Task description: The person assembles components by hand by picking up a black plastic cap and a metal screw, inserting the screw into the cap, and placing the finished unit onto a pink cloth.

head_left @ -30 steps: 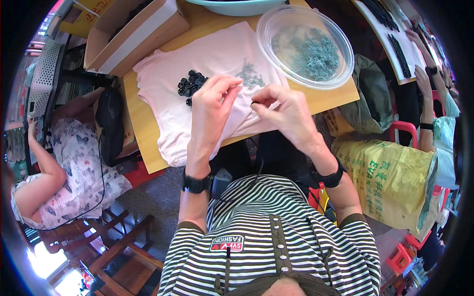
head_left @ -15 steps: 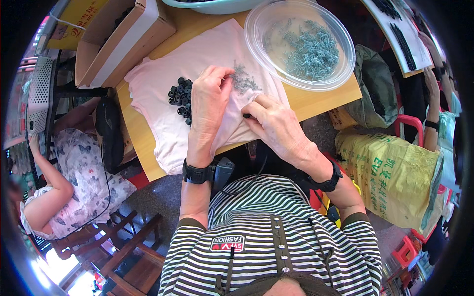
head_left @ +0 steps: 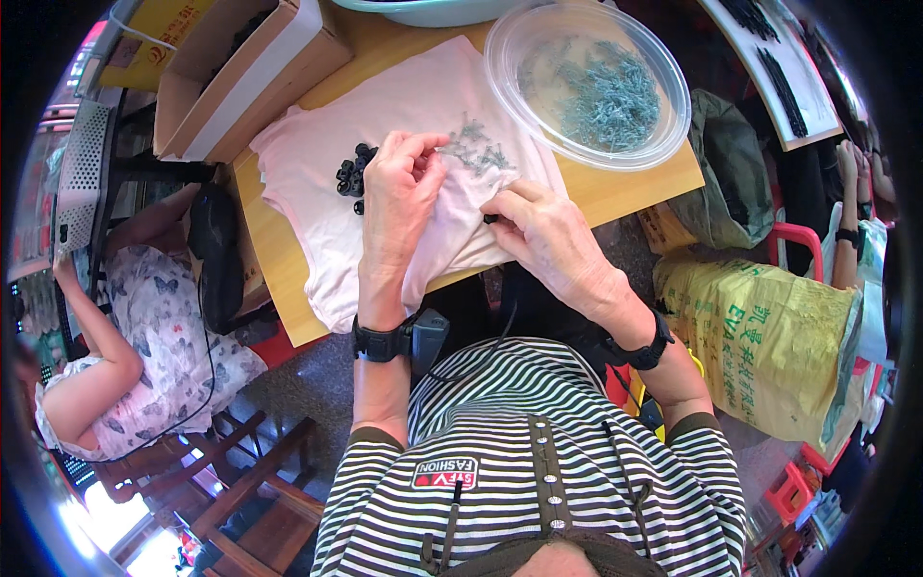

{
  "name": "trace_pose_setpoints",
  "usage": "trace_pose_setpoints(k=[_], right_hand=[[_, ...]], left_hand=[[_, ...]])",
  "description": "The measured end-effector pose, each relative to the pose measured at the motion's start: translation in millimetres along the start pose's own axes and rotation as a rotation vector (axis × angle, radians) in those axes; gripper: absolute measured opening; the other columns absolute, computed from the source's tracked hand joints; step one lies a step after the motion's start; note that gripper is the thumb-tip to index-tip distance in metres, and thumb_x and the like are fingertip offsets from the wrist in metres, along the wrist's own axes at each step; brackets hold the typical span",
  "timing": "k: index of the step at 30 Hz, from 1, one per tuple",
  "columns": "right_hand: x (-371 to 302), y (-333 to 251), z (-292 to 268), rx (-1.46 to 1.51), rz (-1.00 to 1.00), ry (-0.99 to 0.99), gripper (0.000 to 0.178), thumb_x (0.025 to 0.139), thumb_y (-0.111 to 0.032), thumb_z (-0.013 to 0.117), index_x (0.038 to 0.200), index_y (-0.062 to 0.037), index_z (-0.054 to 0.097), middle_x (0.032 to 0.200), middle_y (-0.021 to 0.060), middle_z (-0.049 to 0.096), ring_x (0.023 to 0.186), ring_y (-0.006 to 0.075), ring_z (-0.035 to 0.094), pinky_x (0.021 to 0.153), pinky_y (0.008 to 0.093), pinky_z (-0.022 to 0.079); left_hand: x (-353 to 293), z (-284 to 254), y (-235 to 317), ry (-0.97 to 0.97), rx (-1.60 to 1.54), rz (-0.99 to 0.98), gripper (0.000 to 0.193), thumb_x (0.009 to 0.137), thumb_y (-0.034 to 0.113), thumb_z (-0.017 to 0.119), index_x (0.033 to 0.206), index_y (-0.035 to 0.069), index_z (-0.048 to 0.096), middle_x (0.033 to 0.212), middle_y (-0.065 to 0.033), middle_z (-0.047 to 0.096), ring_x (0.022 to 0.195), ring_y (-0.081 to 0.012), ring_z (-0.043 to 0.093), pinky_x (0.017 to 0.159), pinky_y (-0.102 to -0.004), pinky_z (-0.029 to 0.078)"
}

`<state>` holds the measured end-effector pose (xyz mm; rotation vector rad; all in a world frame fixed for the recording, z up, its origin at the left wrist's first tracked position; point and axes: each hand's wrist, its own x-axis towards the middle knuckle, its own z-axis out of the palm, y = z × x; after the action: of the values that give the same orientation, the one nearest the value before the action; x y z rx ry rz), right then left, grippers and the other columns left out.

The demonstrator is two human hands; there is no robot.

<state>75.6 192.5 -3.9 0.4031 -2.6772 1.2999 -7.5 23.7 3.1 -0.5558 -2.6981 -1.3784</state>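
On a pale pink cloth (head_left: 404,91) spread over the table, my left hand (head_left: 399,202) hovers between two small heaps. Its thumb and fingertips are pinched together beside a scatter of thin silvery screws (head_left: 476,149); what they hold, if anything, is too small to make out. Partly hidden behind this hand lies a heap of small black plastic parts (head_left: 354,171). My right hand (head_left: 558,236), closer to the cloth's near right side, pinches a small black part (head_left: 490,218) between thumb and forefinger. Most of that part is covered by the fingers.
A round clear tub (head_left: 685,120) of screws stands at the table's far right. Far left is an open cardboard box (head_left: 255,82). A pale basin (head_left: 433,12) sits at the back. Yellow woven sack (head_left: 750,337) at right; another person (head_left: 144,337) sits at left.
Both hands have shifted only slightly and stay pinched. The whole view has moved a little. Less of the black heap shows beside my left hand.
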Motion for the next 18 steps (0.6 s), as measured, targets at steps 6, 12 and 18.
trace_pose_setpoints(k=[6, 12, 18], right_hand=[[0.7, -0.2, -0.7, 0.011, -0.004, 0.006, 0.019, 0.077, -0.001, 0.065, 0.095, -0.0012, 0.063, 0.085, 0.0135, 0.059, 0.076, 0.0284, 0.062, 0.067, 0.0348, 0.049], [5.8, -10.6, -4.4, 0.596, 0.383, 0.042, 0.024, 0.082, -0.008, 0.069, 0.105, 0.0000, 0.066, 0.086, 0.0072, 0.067, 0.066, 0.0144, 0.061, 0.066, 0.0248, 0.051], [6.1, -5.3, -10.1, 1.243, 0.546, -0.024, 0.028, 0.087, -0.014, 0.069, 0.110, 0.0003, 0.066, 0.092, 0.0054, 0.068, 0.072, 0.0071, 0.059, 0.064, 0.0191, 0.050]], left_hand=[[-5.1, -4.6, 3.2, 0.010, -0.086, -0.011, 0.017, 0.082, -0.002, 0.062, 0.098, -0.001, 0.067, 0.083, -0.0049, 0.060, 0.067, -0.0094, 0.056, 0.063, -0.0223, 0.046], [-22.0, -12.6, 7.9, 0.111, -0.524, -0.181, 0.013, 0.084, 0.002, 0.067, 0.096, -0.002, 0.067, 0.083, -0.0018, 0.064, 0.069, -0.0058, 0.056, 0.065, -0.0190, 0.045], [-48.0, -10.6, 32.2, 0.133, -0.871, -0.195, 0.013, 0.084, 0.000, 0.070, 0.096, -0.001, 0.068, 0.087, -0.0017, 0.065, 0.079, -0.0059, 0.059, 0.071, -0.0187, 0.047]])
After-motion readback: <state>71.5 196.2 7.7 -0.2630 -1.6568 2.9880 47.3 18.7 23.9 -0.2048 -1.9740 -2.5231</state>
